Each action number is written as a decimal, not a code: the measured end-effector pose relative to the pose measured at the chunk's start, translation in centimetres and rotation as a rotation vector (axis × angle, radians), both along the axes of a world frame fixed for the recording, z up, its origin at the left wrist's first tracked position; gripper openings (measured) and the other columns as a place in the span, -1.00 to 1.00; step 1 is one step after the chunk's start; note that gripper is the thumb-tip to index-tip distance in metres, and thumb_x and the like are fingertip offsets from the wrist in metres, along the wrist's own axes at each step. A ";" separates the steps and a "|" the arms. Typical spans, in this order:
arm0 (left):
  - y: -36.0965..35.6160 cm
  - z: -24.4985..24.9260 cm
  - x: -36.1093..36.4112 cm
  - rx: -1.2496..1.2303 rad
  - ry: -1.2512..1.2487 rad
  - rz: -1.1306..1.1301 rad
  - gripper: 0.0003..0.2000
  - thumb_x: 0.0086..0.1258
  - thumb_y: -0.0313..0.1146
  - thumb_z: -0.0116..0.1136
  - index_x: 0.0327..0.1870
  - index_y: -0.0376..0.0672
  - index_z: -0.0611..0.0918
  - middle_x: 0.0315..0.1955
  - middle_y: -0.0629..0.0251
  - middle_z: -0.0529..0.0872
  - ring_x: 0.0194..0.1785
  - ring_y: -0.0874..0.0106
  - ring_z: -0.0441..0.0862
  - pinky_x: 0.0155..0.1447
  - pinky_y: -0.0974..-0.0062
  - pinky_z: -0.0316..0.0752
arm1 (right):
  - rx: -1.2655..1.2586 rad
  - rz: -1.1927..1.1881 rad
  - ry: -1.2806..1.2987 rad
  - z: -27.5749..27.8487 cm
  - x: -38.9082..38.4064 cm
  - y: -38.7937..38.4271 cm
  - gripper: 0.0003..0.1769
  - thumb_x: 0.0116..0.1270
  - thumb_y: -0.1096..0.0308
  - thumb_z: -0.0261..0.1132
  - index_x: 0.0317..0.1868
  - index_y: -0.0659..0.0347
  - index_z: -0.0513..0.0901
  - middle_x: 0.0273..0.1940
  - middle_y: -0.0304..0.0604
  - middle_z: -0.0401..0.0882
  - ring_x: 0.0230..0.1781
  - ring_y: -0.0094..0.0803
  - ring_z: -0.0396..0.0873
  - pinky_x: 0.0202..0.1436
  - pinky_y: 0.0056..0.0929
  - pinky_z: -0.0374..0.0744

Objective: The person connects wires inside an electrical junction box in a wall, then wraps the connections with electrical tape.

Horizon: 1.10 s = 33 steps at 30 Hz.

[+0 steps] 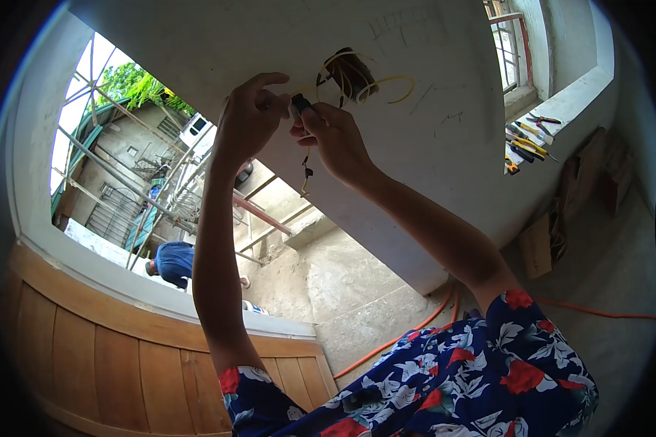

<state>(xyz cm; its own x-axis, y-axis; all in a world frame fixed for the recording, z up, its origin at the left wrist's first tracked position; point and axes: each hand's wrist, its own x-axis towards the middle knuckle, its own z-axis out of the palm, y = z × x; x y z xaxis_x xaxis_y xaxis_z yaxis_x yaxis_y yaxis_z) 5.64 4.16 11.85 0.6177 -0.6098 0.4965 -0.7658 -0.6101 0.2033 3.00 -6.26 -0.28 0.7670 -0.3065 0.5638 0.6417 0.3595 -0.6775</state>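
Note:
My right hand (337,138) is closed round a small black piece (301,103), its thumb pressed along the side; the piece's exact kind does not show. Just left of it is my left hand (249,115), with the index finger stretched out and the other fingers curled in; what they pinch, if anything, is hidden. Pale yellow wires (399,78) loop out of a rough hole (353,75) in the grey wall, close above my right hand. Below the hands dangles a short wire (305,186) with a dark wrapped spot on it.
Pliers and other hand tools (528,144) lie on a window ledge (561,116) at right. An orange hose (393,342) runs over the floor. A wooden panelled door (116,357) stands at lower left. Through the opening, a person in blue (173,263) bends near scaffold poles (116,175).

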 end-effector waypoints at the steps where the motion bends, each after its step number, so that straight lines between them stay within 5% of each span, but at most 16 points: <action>1: -0.1 -0.1 0.1 0.005 0.000 0.000 -0.69 0.40 -0.40 0.16 0.15 -0.18 0.62 -0.54 0.30 0.72 -0.37 0.61 0.65 -0.15 0.54 0.49 | 0.013 -0.010 0.062 0.1 0.2 0.1 -0.66 0.48 0.24 0.03 -0.23 0.38 0.58 -0.32 -0.08 0.65 -0.26 -0.41 0.61 -0.12 -0.37 0.54; 6: -0.5 0.4 0.7 0.054 -0.056 0.020 -0.71 0.41 -0.32 0.20 0.09 -0.19 0.67 -0.69 0.40 0.57 -0.52 0.67 0.51 -0.33 0.58 0.40 | 0.013 -0.087 0.133 0.0 0.4 1.9 -0.63 0.57 0.21 -0.02 -0.14 0.35 0.58 -0.22 -0.09 0.63 -0.16 -0.35 0.61 -0.04 -0.27 0.53; 9: -1.6 1.5 0.8 0.101 -0.080 0.037 -0.72 0.42 -0.25 0.22 0.03 -0.20 0.71 -0.72 0.45 0.50 -0.56 0.69 0.43 -0.42 0.57 0.35 | -0.252 -0.220 0.113 0.1 -0.1 3.4 -0.68 0.54 0.26 0.00 -0.13 0.38 0.56 -0.22 0.00 0.62 -0.17 -0.22 0.60 -0.03 -0.21 0.49; 11: -1.9 2.1 0.6 0.131 -0.075 0.060 -0.71 0.43 -0.20 0.22 0.02 -0.20 0.71 -0.68 0.41 0.57 -0.55 0.68 0.45 -0.43 0.59 0.35 | -0.340 -0.572 -0.157 -0.4 0.8 4.4 -0.71 0.50 0.29 0.05 -0.14 0.38 0.56 -0.21 0.07 0.60 -0.17 -0.12 0.58 -0.04 -0.19 0.47; 13: -1.9 2.7 1.3 0.271 -0.244 -0.046 -0.71 0.42 -0.21 0.22 -0.02 -0.24 0.72 -0.62 0.34 0.65 -0.52 0.64 0.53 -0.39 0.59 0.44 | -0.363 -0.617 -0.204 -0.5 1.5 3.5 -0.74 0.49 0.31 0.07 -0.15 0.37 0.57 -0.20 0.07 0.59 -0.17 -0.11 0.57 -0.01 -0.21 0.47; 15: -2.3 3.4 0.9 0.326 -0.146 -0.038 -0.73 0.41 -0.24 0.21 -0.05 -0.25 0.71 -0.56 0.30 0.69 -0.50 0.61 0.58 -0.36 0.57 0.49 | -0.307 -0.425 -0.174 -0.4 1.7 1.5 -0.80 0.43 0.38 0.08 -0.14 0.33 0.57 -0.32 0.07 0.56 -0.18 -0.04 0.53 0.01 -0.10 0.46; 16: -2.3 3.7 0.8 0.376 -0.054 -0.034 -0.74 0.40 -0.26 0.21 -0.08 -0.27 0.71 -0.49 0.26 0.73 -0.47 0.58 0.62 -0.32 0.54 0.55 | -0.275 -0.244 -0.073 -0.4 1.6 0.3 -0.76 0.45 0.35 0.05 -0.16 0.34 0.59 -0.31 0.00 0.60 -0.21 -0.16 0.58 0.00 -0.21 0.49; 23: -2.7 3.2 1.1 0.324 -0.129 -0.034 -0.71 0.38 -0.35 0.17 0.06 -0.26 0.63 -0.34 0.22 0.77 -0.38 0.53 0.68 -0.24 0.52 0.58 | -0.187 0.038 -0.056 -1.5 3.0 -3.2 -0.61 0.54 0.21 -0.03 -0.18 0.36 0.61 -0.24 -0.08 0.66 -0.14 -0.36 0.60 0.06 -0.32 0.52; 33: -1.9 1.5 0.6 0.186 0.159 0.016 -0.65 0.42 -0.43 0.17 0.20 -0.29 0.54 -0.44 0.25 0.74 -0.43 0.58 0.58 -0.27 0.56 0.51 | -0.052 0.143 -0.045 -1.4 3.3 -3.0 -0.62 0.57 0.21 -0.05 -0.06 0.35 0.59 -0.13 -0.09 0.65 -0.10 -0.40 0.59 0.07 -0.35 0.55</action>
<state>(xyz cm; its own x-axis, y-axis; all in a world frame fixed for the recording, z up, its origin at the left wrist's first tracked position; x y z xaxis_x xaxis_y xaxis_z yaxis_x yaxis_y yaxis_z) 6.21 2.23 13.30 0.6892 -0.6716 0.2721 -0.7233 -0.6599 0.2034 6.35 -9.29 -1.66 0.7742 -0.1654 0.6109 0.6166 0.4148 -0.6691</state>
